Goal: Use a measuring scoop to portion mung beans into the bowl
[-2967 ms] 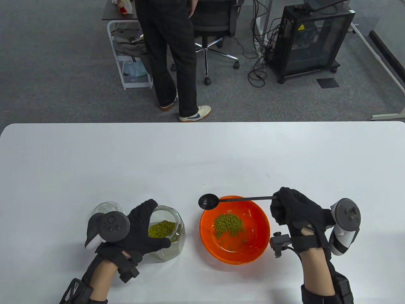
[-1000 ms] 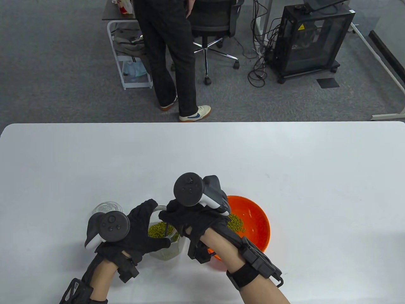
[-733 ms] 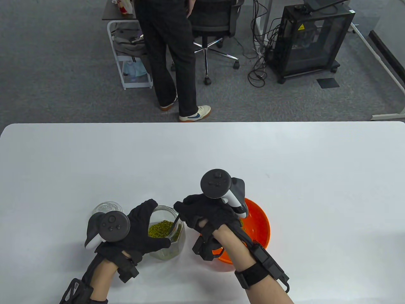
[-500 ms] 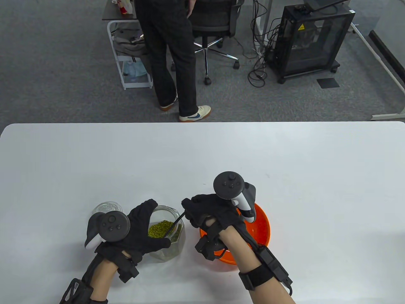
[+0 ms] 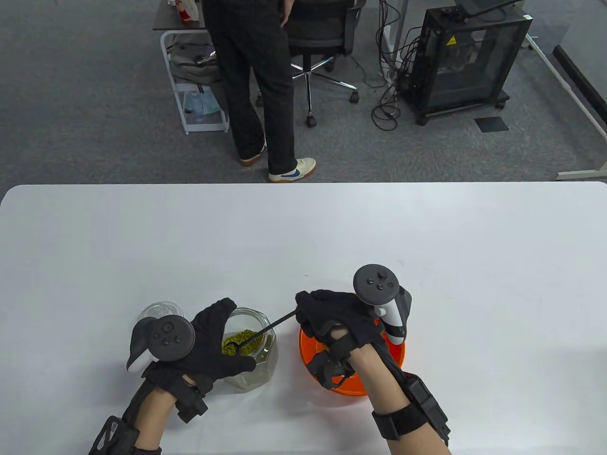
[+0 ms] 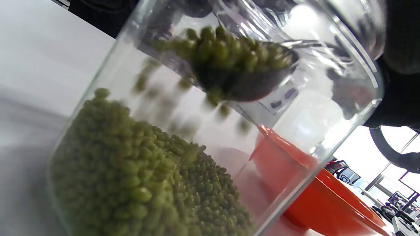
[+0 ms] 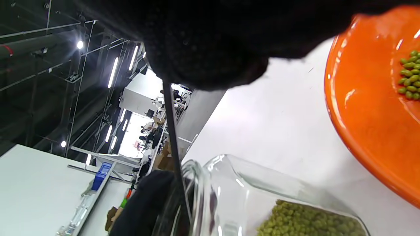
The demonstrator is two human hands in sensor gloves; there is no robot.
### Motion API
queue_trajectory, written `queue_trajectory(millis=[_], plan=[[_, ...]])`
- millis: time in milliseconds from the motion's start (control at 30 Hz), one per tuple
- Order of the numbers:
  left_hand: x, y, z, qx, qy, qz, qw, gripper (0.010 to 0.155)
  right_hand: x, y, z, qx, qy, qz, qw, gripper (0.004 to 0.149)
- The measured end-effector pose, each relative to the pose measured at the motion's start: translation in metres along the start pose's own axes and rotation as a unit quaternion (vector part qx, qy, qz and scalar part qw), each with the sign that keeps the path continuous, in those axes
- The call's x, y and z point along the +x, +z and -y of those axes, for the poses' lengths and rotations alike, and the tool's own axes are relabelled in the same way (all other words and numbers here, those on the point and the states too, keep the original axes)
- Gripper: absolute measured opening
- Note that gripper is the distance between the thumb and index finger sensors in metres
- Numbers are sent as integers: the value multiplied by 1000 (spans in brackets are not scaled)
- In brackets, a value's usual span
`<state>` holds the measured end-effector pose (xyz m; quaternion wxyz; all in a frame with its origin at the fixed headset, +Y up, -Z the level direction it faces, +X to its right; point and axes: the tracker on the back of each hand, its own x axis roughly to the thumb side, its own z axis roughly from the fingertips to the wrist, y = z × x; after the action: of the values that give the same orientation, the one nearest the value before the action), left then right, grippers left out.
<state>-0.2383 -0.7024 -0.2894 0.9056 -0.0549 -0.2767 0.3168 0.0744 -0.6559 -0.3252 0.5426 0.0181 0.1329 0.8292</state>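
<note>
My left hand grips a clear glass jar of mung beans at the table's front left. The right hand pinches the thin handle of a black measuring scoop, whose cup sits in the jar's mouth. In the left wrist view the scoop is heaped with beans and a few are falling off it. The orange bowl stands right of the jar, mostly hidden under my right hand. It holds a small pile of beans.
A clear glass lid lies just behind my left hand. Beyond the white table a person stands on the carpet beside an office chair, a small cart and a black cabinet on wheels.
My right hand dipped the scoop into the jar, then drew back right over the bowl. The scoop has come up out of the beans loaded. Left hand and jar stayed put.
</note>
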Motion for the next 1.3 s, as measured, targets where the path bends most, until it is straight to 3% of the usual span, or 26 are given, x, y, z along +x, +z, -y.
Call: queue_trajectory(millis=[900, 1300], plan=[[0, 0, -1, 2, 7, 0, 1000, 126, -20, 16, 55, -29, -109, 19, 993, 44], [1, 1, 0, 2, 6, 0, 1000, 125, -58, 36, 130, -90, -137, 2, 986, 44]])
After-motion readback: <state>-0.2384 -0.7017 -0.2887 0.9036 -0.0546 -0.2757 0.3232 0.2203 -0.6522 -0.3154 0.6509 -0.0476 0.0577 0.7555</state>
